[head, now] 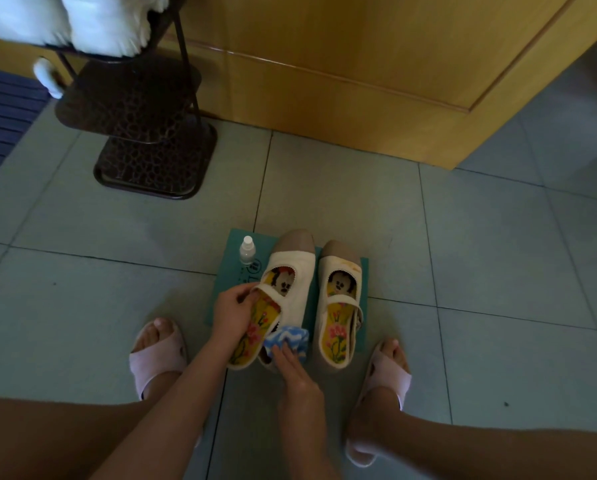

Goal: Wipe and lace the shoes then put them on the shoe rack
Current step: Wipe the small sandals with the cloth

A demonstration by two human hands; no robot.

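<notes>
Two cream shoes with tan toes and cartoon insoles stand on a teal mat point(234, 247). The left shoe point(291, 271) is tilted toward me, and my left hand point(233, 311) grips its strap and inner edge. My right hand point(291, 367) presses a blue-and-white cloth point(288, 341) against that shoe's heel side, fingers fairly straight on the cloth. The right shoe point(340, 306) sits flat on the mat, untouched. A dark metal shoe rack point(151, 133) stands at the upper left, with white shoes point(82, 22) on its top tier.
A small clear spray bottle point(247, 250) stands on the mat's far left corner. My feet in pink slippers point(156, 358) flank the mat. A wooden cabinet point(359, 71) runs behind. A dark blue ribbed mat point(2, 112) lies at the far left.
</notes>
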